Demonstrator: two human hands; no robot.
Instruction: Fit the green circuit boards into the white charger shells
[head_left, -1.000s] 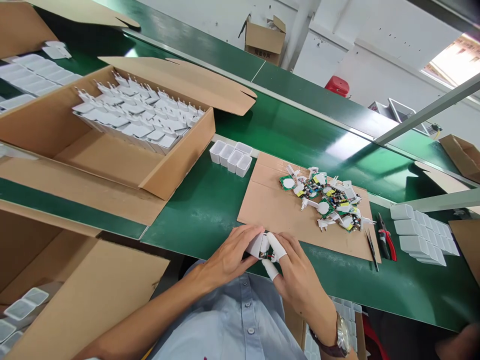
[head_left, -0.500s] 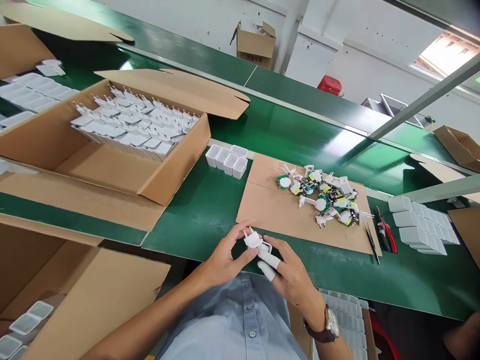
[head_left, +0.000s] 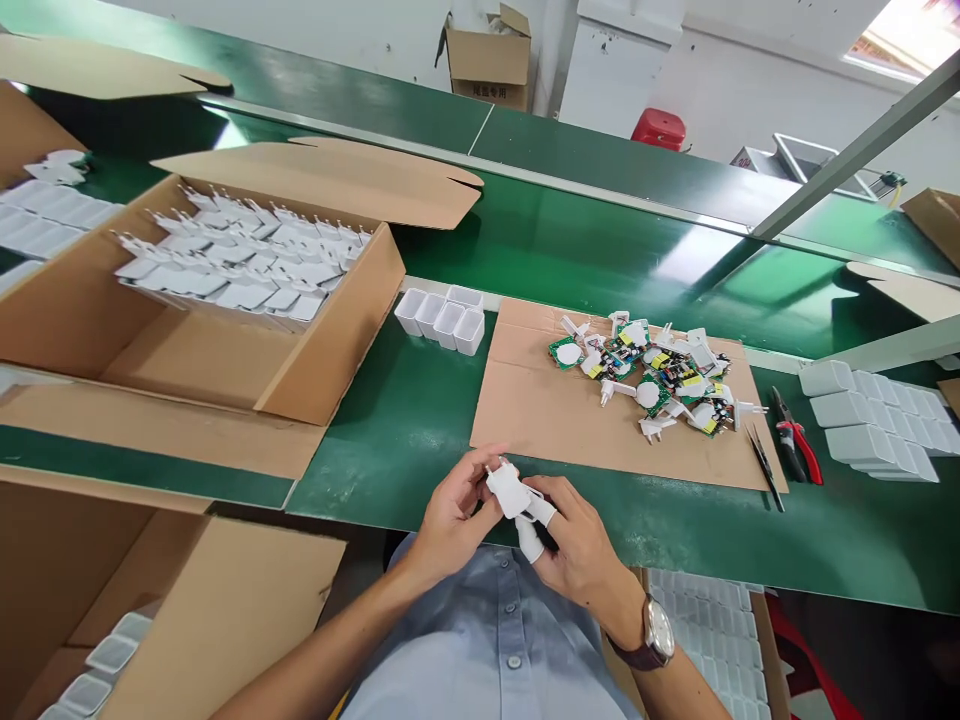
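Over the bench's front edge, my left hand [head_left: 454, 515] grips a white plug charger [head_left: 508, 490], its pins toward the far side. My right hand [head_left: 581, 545] closes on the same charger from the right, with white finger cots on the thumb and a finger. The part between the right fingers is partly hidden. Just beyond lies a cardboard sheet [head_left: 517, 400] with a heap of circuit boards [head_left: 652, 390] and white two-pin plug covers on it. Tweezers [head_left: 764, 468] rest at the sheet's right edge, next to red-and-black pliers [head_left: 796, 440].
An open cardboard box [head_left: 330, 350] at left holds rows of white plug chargers [head_left: 247, 250]. Several white empty housings [head_left: 442, 318] stand beside it. More housings [head_left: 870, 415] are stacked at right, and others [head_left: 712, 630] fill a box below the bench edge. A slanted metal post [head_left: 847, 155] crosses the right.
The charger has turned so its broad face shows more, and the right fingers have shifted around it. The camera view has shifted slightly; the bench items stay put.
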